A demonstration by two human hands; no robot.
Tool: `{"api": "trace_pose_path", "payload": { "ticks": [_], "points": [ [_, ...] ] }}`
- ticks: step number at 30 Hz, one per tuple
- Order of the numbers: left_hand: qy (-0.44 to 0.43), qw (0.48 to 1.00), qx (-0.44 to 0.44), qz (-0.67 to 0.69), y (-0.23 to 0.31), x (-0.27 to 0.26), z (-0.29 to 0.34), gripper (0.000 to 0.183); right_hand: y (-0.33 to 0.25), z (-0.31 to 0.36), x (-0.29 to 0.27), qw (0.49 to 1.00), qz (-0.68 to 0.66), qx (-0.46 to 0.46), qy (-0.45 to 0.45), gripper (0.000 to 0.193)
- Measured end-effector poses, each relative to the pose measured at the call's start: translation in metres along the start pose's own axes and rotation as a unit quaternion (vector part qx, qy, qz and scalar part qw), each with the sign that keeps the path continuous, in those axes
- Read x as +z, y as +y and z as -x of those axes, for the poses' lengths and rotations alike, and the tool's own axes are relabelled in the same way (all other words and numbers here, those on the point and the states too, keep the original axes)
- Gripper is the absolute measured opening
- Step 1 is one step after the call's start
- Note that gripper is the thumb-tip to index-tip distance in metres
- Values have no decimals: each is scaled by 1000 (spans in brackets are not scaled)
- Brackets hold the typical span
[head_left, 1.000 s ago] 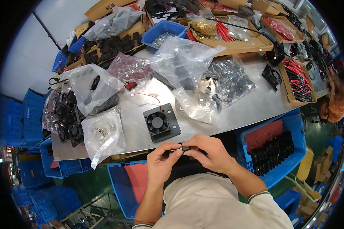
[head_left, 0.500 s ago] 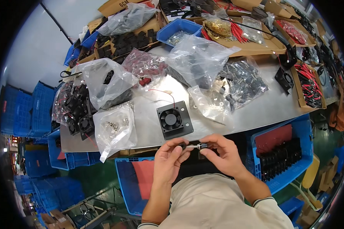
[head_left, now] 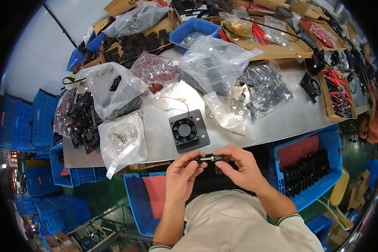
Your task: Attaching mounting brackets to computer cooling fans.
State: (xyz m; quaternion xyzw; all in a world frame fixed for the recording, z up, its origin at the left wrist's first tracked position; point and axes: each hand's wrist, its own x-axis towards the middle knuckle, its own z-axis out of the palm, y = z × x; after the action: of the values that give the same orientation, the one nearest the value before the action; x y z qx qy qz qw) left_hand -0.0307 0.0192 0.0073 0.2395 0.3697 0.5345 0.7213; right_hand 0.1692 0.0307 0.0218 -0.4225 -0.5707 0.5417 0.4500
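Both hands are together just off the table's near edge, with a black binding post (head_left: 207, 158) held level between them. My left hand (head_left: 182, 174) pinches its black left end between thumb and fingers. At the other end my right hand (head_left: 239, 166) grips the black knob, and the bare metal shaft shows between the two hands. Just beyond my fingers a black fan on a square black plate (head_left: 185, 131) lies on the metal table (head_left: 155, 138), a thin red wire running from its far side. Fingers hide part of the post's ends.
Right of the fan lie a bag of washers (head_left: 229, 115) and a bag of black posts (head_left: 269, 90). To its left are a bag of small metal parts (head_left: 124, 140) and several black fans (head_left: 82, 126). Blue crates (head_left: 134, 206) stand below the table edge.
The view has shifted slightly, so the table and its contents sit a little further left. My hands still hold the post in nearly the same pose, with the shaft showing more plainly.
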Motion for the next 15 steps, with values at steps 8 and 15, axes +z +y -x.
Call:
{"api": "trace_pose_path", "payload": {
  "ticks": [8,15],
  "points": [
    [-6,1000,5,4,0,1,-3,26,-6,-3,-3,998,-55,32,22,25],
    [-58,958,144,-241,-1,1,-6,33,-9,-8,-1,982,155,-107,-18,27]
  ]
}}
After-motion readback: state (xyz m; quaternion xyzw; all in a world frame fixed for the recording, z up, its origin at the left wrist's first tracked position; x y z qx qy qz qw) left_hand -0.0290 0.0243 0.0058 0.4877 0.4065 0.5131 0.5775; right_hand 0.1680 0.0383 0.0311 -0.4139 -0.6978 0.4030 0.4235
